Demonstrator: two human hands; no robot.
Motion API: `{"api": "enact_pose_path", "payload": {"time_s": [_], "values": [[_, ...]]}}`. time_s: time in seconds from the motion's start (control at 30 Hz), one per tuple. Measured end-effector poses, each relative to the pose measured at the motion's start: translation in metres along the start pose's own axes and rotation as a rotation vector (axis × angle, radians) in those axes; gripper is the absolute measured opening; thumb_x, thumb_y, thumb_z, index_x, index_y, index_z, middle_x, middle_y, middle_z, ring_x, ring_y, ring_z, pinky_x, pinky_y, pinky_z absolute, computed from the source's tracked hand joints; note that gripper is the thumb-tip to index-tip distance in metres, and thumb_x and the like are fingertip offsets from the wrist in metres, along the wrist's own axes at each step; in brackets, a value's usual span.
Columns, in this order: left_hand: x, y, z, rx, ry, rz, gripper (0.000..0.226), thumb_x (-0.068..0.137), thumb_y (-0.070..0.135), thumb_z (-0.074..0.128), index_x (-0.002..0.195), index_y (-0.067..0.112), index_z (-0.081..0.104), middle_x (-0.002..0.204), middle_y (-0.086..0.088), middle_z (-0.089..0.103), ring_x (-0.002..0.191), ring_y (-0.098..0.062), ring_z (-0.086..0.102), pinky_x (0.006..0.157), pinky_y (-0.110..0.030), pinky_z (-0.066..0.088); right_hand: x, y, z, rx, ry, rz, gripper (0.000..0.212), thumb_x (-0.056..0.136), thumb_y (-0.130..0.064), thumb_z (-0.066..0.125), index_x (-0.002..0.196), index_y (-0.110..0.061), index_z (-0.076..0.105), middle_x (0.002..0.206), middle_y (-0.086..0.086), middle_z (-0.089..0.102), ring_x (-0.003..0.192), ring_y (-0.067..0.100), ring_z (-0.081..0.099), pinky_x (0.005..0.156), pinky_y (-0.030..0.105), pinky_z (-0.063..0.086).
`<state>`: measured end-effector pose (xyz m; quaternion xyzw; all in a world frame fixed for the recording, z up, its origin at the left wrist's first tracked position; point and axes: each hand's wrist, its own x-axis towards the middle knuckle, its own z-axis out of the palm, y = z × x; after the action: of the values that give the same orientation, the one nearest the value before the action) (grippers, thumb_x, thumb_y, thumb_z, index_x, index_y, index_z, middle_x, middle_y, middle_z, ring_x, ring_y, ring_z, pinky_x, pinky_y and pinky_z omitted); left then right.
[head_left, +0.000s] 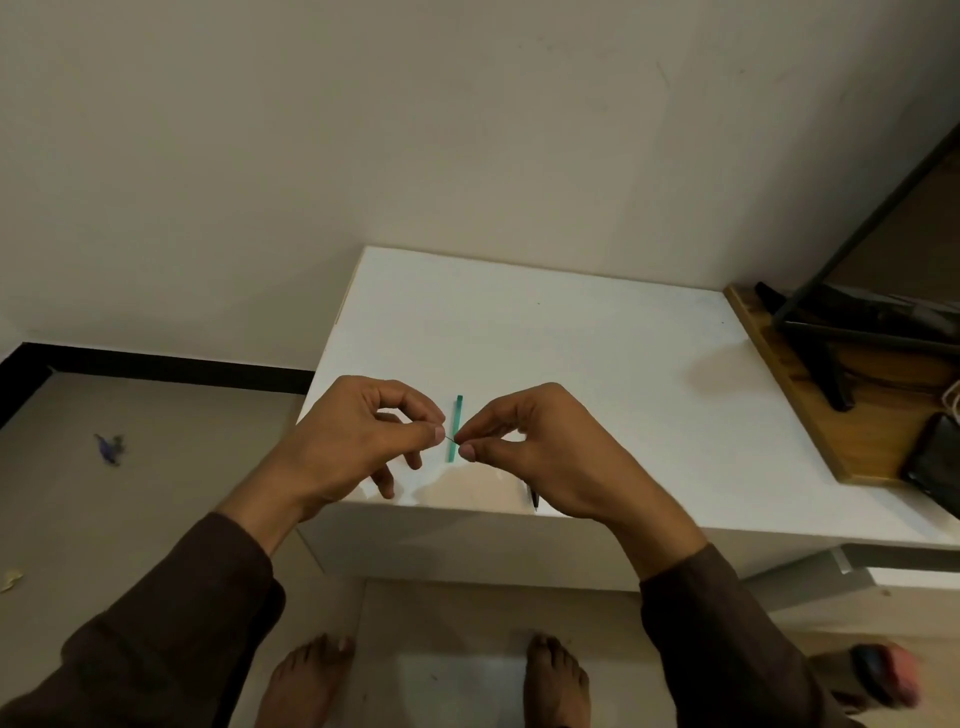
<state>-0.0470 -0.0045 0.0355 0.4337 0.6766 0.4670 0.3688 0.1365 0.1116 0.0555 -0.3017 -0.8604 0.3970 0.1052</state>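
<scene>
Above the table edge (649, 522), left hand (353, 441) and right hand (545, 452) pinch green strip (457, 415).

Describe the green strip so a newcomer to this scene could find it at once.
On the white table against the wall, look near the front edge, where the left hand and right hand pinch a thin sliver between them. The green strip shows just behind that point, straight and narrow, the table's only bright green bar.

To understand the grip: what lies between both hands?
In the head view, a thin strand pinched by the left hand and the right hand spans the gap; a green strip lies behind it.
</scene>
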Motion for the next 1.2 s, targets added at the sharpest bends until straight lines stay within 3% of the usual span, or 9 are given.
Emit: {"api": "enact_pose_path", "payload": {"time_s": [0.17,0.27,0.43,0.57,0.67,0.77,0.9,1.07,1.2], "values": [[0.006,0.000,0.002,-0.136,-0.009,0.000,0.017,0.092,0.008,0.074,0.081,0.016,0.083,0.095,0.001,0.079,0.067,-0.021,0.071,0.045,-0.032,0.053,0.001,0.008,-0.006,0.085,-0.017,0.005,0.014,0.091,-0.025,0.077,0.104,-0.028,0.081,0.089,-0.019,0.077,0.089,-0.005,0.071,0.078,0.004,0.051],[0.011,-0.001,0.014,-0.231,0.042,-0.043,0.012,0.091,0.019,0.072,0.085,0.017,0.082,0.093,-0.005,0.079,0.063,-0.019,0.069,0.044,-0.030,0.051,-0.004,0.019,-0.021,0.303,0.013,0.049,0.017,0.092,-0.023,0.076,0.108,-0.027,0.080,0.094,-0.012,0.082,0.095,0.000,0.074,0.082,0.009,0.053],[0.021,-0.009,0.075,0.249,0.178,0.009,0.016,0.093,0.030,0.073,0.081,0.020,0.077,0.077,0.009,0.074,0.061,-0.001,0.065,0.057,-0.018,0.046,-0.010,0.037,-0.036,0.651,0.172,0.106,0.012,0.093,-0.015,0.074,0.102,-0.018,0.081,0.094,0.007,0.082,0.093,0.019,0.077,0.085,0.038,0.055],[0.032,-0.009,0.116,0.371,0.198,-0.039,0.024,0.089,0.041,0.077,0.081,0.019,0.074,0.072,0.009,0.069,0.066,-0.002,0.064,0.057,-0.015,0.045,-0.014,0.045,-0.045,0.783,0.244,0.115,0.010,0.092,-0.016,0.075,0.100,-0.018,0.079,0.099,0.010,0.082,0.098,0.024,0.078,0.083,0.036,0.053],[0.040,-0.009,0.133,0.427,0.237,-0.072,0.035,0.084,0.052,0.078,0.080,0.019,0.068,0.069,0.011,0.064,0.064,-0.003,0.062,0.062,-0.025,0.054,-0.017,0.049,-0.047,0.794,0.300,0.111,0.008,0.091,-0.017,0.075,0.098,-0.018,0.079,0.099,0.009,0.082,0.097,0.024,0.078,0.089,0.042,0.055],[0.043,-0.008,0.141,0.463,0.244,-0.060,0.027,0.086,0.044,0.079,0.081,0.026,0.060,0.067,0.017,0.056,0.062,0.002,0.057,0.056,-0.015,0.046,-0.018,0.053,-0.048,0.824,0.344,0.120,0.006,0.091,-0.015,0.074,0.095,-0.018,0.079,0.099,0.008,0.082,0.098,0.024,0.077,0.095,0.046,0.052],[0.042,-0.005,0.134,0.410,0.247,-0.054,0.019,0.089,0.031,0.078,0.076,0.026,0.064,0.067,0.016,0.062,0.061,0.000,0.061,0.053,-0.013,0.041,-0.017,0.051,-0.048,0.879,0.403,0.113,0.007,0.087,-0.014,0.078,0.090,-0.019,0.081,0.099,0.009,0.081,0.096,0.024,0.077,0.090,0.042,0.053],[0.035,0.002,0.104,0.308,0.266,-0.024,0.013,0.085,0.028,0.080,0.077,0.019,0.077,0.066,0.008,0.072,0.061,-0.005,0.067,0.055,-0.019,0.047,-0.018,0.050,-0.049,0.903,0.531,0.084,0.008,0.090,-0.012,0.076,0.096,-0.017,0.080,0.094,0.007,0.082,0.090,0.022,0.078,0.089,0.042,0.056],[0.033,0.005,0.077,-0.027,0.232,-0.121,0.019,0.089,0.025,0.079,0.072,0.016,0.081,0.058,0.010,0.072,0.048,-0.004,0.060,0.050,-0.021,0.047,-0.013,0.043,-0.044,0.960,0.591,0.095,0.012,0.089,-0.008,0.076,0.101,-0.012,0.076,0.091,0.008,0.081,0.088,0.024,0.078,0.085,0.039,0.058]]}}
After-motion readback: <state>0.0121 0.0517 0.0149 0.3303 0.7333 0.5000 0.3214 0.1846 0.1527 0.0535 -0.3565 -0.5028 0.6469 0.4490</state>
